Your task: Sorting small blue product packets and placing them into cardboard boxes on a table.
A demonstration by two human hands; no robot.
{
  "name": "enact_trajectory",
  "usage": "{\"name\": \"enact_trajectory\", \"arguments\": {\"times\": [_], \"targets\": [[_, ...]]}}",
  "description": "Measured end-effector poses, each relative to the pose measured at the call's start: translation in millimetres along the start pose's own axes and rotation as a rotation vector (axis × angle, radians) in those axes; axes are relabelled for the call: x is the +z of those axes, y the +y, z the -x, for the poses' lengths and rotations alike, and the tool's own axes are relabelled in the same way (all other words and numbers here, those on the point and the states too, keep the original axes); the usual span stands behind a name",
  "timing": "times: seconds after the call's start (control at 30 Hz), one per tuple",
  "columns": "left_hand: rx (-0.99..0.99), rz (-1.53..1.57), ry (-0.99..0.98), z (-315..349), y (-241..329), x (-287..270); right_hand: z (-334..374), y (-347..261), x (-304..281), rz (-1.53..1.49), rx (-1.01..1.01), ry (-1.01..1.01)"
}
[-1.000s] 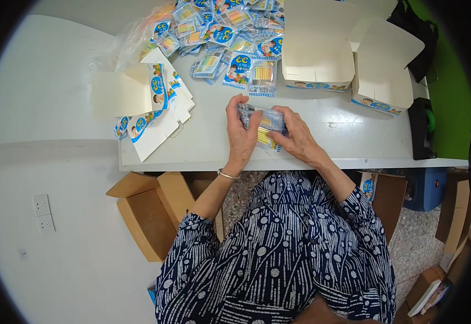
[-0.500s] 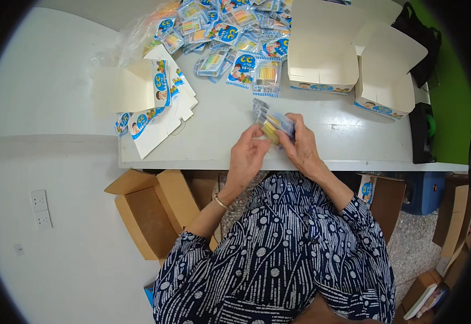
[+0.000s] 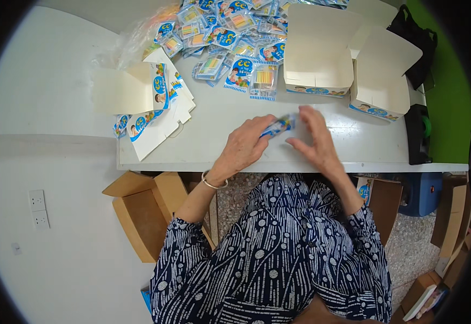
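My left hand (image 3: 249, 141) is closed round one end of a small plastic packet (image 3: 280, 125) with a blue printed side, held above the table near its front edge. To the right of the packet, my right hand (image 3: 315, 139) is spread, thumb and fingers apart, holding nothing. Beyond both hands lies a heap of similar clear-and-blue packets (image 3: 241, 73), with coloured sticks showing through several of them. Two open white boxes (image 3: 319, 59) with blue printed fronts stand to the right of the heap.
Flat white printed cartons (image 3: 157, 129) and a partly folded white box (image 3: 133, 89) lie at the left, beside crumpled clear plastic. A black tape dispenser (image 3: 419, 135) stands at the right edge. Below the table's front edge is an open brown cardboard box (image 3: 143, 218).
Both hands held the packet before. My right hand has let go and opened, while the left has shifted and turned the packet so its blue side shows.
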State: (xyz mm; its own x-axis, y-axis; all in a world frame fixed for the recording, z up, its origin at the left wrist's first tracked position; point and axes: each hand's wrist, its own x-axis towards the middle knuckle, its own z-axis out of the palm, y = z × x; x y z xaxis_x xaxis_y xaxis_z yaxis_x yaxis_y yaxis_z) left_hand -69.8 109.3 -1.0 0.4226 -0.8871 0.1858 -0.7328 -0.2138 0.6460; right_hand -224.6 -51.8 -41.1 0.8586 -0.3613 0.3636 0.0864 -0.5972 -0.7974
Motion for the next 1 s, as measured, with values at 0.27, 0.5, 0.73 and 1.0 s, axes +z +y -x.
{"name": "enact_trajectory", "arguments": {"times": [0.27,0.5,0.73,1.0], "targets": [[-0.089,0.328,-0.327,-48,-25,-15,-17,18,-12,-0.111,0.189,-0.225],[-0.151,-0.326,0.24,-108,-79,5,-16,13,-7,-0.084,0.181,-0.197],[-0.172,-0.37,0.308,-104,-75,16,-14,14,-5,-0.105,0.161,-0.167],[-0.128,-0.465,0.2,-105,-64,15,-13,17,-6,-0.087,0.184,-0.175]]}}
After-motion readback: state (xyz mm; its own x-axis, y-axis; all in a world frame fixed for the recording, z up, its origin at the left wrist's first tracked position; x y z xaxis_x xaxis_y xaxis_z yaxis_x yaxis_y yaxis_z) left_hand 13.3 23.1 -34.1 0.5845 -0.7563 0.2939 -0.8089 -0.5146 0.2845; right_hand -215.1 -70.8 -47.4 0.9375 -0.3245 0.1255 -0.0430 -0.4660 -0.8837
